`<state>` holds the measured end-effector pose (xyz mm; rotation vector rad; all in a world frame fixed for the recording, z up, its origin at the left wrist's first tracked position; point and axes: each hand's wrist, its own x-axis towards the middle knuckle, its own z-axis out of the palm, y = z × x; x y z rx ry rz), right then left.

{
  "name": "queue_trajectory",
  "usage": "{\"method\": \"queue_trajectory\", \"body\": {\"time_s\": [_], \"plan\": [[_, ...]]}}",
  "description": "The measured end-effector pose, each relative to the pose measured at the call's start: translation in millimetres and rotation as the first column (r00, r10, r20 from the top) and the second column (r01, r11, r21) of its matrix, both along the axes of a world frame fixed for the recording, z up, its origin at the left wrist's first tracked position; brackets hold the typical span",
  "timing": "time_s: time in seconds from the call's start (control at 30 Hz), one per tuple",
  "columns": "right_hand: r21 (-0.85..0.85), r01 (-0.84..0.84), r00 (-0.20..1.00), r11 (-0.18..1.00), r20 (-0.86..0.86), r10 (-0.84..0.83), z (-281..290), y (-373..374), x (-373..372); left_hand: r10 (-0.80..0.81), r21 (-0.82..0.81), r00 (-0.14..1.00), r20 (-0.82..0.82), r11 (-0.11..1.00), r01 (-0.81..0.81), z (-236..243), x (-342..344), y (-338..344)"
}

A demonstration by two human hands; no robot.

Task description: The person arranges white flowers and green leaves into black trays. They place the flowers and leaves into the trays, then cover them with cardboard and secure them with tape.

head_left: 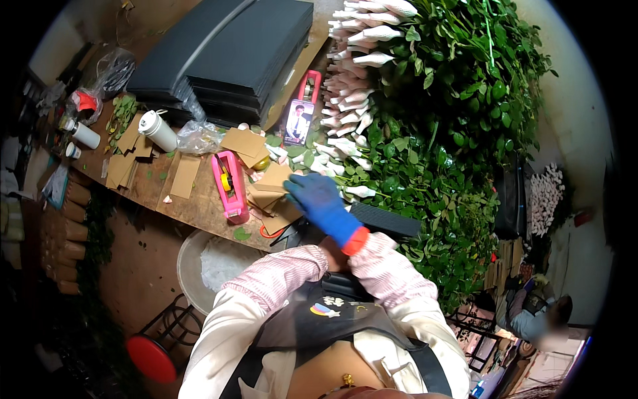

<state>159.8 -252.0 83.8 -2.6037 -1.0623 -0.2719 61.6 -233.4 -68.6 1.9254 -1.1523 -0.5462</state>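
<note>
My right hand [320,203], in a blue glove with an orange cuff, reaches over the table edge. Its bent fingers grip the edge of a brown cardboard piece [273,178] on a small loose pile. Behind my right forearm, my left hand is hidden; only its wrist [331,254] shows past the striped sleeve, so its fingers cannot be seen. Left of the pile lies a pink tape dispenser [232,193] with a yellow roll. Scissors with orange handles [271,232] rest at the table edge. A black ribbed block [385,221] sits to the right of my glove.
Leafy stems [452,100] with white-netted flower heads [352,100] are heaped at the right. Black sheets [246,50] are stacked at the back. A white lidded cup [158,131] stands left. Below are a pale bin [189,266] and a red stool [151,358]. Another person [538,312] is far right.
</note>
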Motion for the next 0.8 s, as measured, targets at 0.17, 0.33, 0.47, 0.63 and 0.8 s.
{"method": "queue_trajectory", "body": {"time_s": [0.17,0.33,0.47,0.63,0.8], "plan": [[0.255,0.349,0.749,0.902,-0.654,-0.105,13.6,-112.3,-87.7,-0.046,-0.156,0.986,0.158,0.985,0.071,-0.8,2.9,3.3],[0.006,0.676,0.064,0.737,-0.997,-0.051,-33.7,-187.4,-152.3,0.015,-0.067,0.903,0.429,0.998,0.015,5.5,3.2,1.8],[-0.063,0.63,-0.007,0.774,-0.997,-0.075,-56.7,-204.8,-149.2,-0.018,-0.001,0.846,0.533,1.0,0.022,5.9,4.8,7.8],[-0.084,0.496,0.159,0.864,-0.97,-0.186,-78.2,-197.2,-134.0,-0.13,0.023,0.858,0.497,0.99,0.137,41.3,28.6,48.0],[-0.164,0.505,0.191,0.848,-0.936,-0.295,-83.6,-191.8,-139.1,0.048,0.052,0.844,0.534,0.995,-0.089,33.6,25.3,109.4]]}}
